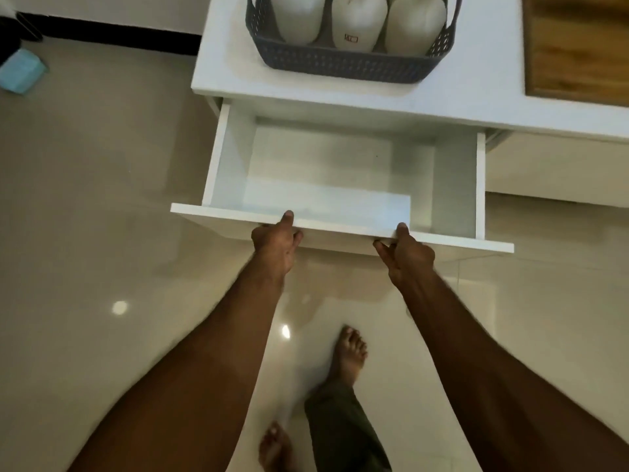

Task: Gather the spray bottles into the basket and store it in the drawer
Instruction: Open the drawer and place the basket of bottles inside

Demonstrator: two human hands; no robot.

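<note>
A grey-blue perforated basket stands on the white cabinet top, holding three white bottles whose tops are cut off by the frame. Below it the white drawer is pulled out, with nothing inside it. My left hand grips the drawer's front panel left of centre, thumb on the top edge. My right hand grips the same front edge further right, thumb on top and fingers curled under.
A wooden board lies on the cabinet top at the right. A light blue object sits on the shiny tiled floor at the far left. My bare feet stand below the drawer.
</note>
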